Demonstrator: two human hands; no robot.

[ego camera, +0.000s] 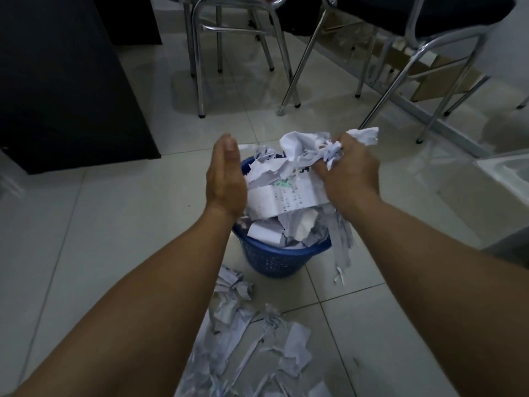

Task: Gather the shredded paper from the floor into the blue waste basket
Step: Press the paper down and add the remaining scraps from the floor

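The blue waste basket (274, 260) stands on the tiled floor in the middle of the head view, heaped with white paper scraps above its rim. A bundle of shredded paper (289, 179) hangs over the basket between both hands. My left hand (226, 179) has straight fingers and presses flat against the bundle's left side. On the right side, my right hand (350, 173) grips crumpled scraps in curled fingers. More shredded paper (257, 339) lies on the floor in front of the basket, and a few strips (342, 253) hang down past its right side.
Metal chair legs (200, 67) and a second chair frame (400, 90) stand behind the basket. A dark cabinet (65, 81) fills the left. A cardboard piece (438, 81) lies under the right chair. A pale ledge (501, 179) is at the right edge.
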